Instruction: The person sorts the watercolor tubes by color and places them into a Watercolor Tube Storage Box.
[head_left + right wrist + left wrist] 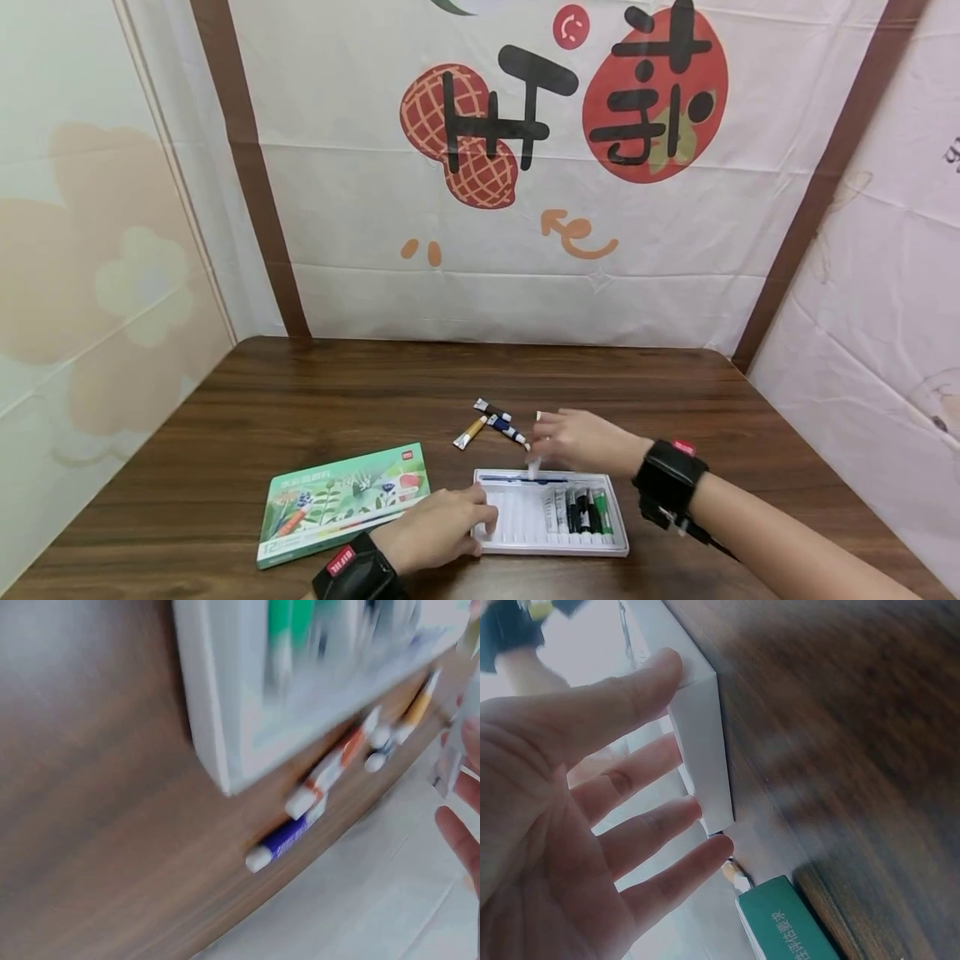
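My left hand [447, 525] touches the left end of a white paint tray [510, 517]. In the left wrist view its thumb rests at the tray's corner, with the other fingers extended along the side. My right hand [573, 439] is above the tray's back edge and pinches a white-looking paint tube [534, 468]; its label cannot be read. White, black and green tubes [602, 512] lie in the tray's right slots. A dark blue, thin brush-like stick [495, 478] lies in the back groove, partly covered by the held tube.
Behind the tray lie a yellow tube [470, 433], a blue tube [506, 429] and a black tube [491, 409]. The right wrist view also has an orange tube [334, 769] and a purple tube [285, 836] beside the tray. A green paint box [337, 500] lies left.
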Available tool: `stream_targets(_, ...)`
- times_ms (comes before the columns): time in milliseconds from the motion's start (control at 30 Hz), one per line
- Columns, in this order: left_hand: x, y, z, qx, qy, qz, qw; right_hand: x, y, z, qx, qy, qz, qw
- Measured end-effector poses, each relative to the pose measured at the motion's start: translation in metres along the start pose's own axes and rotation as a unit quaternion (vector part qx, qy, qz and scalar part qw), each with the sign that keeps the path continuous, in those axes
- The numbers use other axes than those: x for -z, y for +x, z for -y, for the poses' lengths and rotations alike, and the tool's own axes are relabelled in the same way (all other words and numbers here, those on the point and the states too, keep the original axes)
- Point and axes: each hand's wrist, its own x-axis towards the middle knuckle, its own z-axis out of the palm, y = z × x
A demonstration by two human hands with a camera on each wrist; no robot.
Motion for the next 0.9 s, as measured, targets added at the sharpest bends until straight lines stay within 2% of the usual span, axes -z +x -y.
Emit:
stream_targets(100, 0.0, -0.002, 0.001, -0.002, 0.0, -0.005, 1.0, 0.006, -0.008, 0.017, 0.031, 0.023, -0.012, 0.999)
stream_targets(233, 0.001, -0.002, 0.002, -0.002, -0.003, -0.006, 1.0, 0.007, -0.015, 0.033, 0.046, 0.027, -0.009, 0.999)
stream_targets(467, 0.002, 0.0, 0.003, 0.006, -0.011, 0.001, 0.9999, 0.001, -0.014, 0.041, 0.034, 0.024, 0.024, 0.999)
stream_targets(633, 0.0, 0.001, 0.002, 0.012, -0.018, 0.007, 0.9997, -0.001, -0.014, 0.042, 0.024, 0.042, 0.036, 0.998)
stream_targets(900, 0.0, 0.003, -0.001, 0.005, -0.007, 0.0, 1.0, 0.0, -0.019, 0.042, 0.003, 0.132, 0.044, 0.99)
